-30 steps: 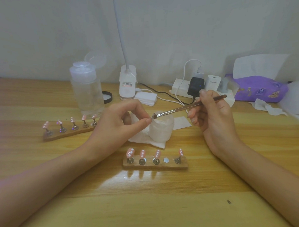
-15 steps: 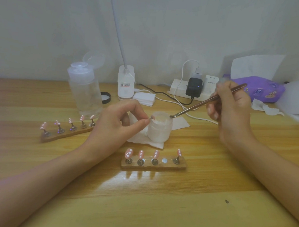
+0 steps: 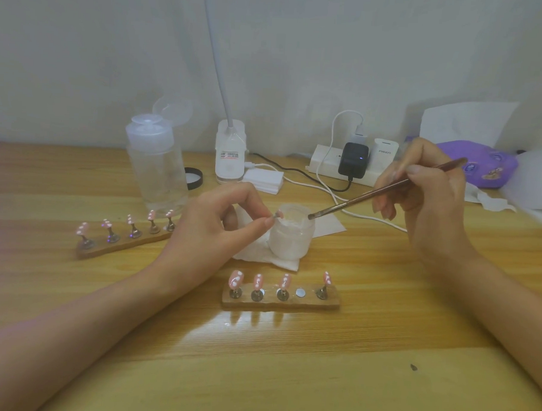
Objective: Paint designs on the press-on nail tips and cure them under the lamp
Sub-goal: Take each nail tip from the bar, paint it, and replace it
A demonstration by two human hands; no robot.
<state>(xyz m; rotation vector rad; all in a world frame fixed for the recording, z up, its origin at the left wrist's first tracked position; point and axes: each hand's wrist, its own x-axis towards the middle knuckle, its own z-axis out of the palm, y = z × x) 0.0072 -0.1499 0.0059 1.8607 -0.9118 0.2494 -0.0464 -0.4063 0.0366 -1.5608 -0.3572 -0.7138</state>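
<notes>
My left hand (image 3: 214, 226) pinches a small nail tip on its stand (image 3: 277, 215) between thumb and forefinger, just left of a white jar (image 3: 290, 237). My right hand (image 3: 425, 199) grips a thin brown brush (image 3: 385, 190), whose bristles touch the jar's right rim. In front of the jar lies a wooden holder (image 3: 281, 300) with pink white-dotted nail tips (image 3: 236, 280) on stands and one bare magnet slot (image 3: 300, 292). A second wooden holder (image 3: 119, 245) with several pink tips lies to the left. The lamp's white base (image 3: 230, 155) stands at the back, its neck rising out of view.
A clear pump bottle (image 3: 156, 169) stands behind the left holder, a black lid (image 3: 193, 178) beside it. White pads (image 3: 263, 180), a power strip with plugs (image 3: 349, 163) and cables sit at the back. A purple tissue pack (image 3: 479, 168) and loose tissues lie at the right. A tissue (image 3: 261, 256) lies under the jar.
My right hand drew the brush away from the nail tip to the right and brought its bristles to the jar's right rim. My left hand kept still with the tip.
</notes>
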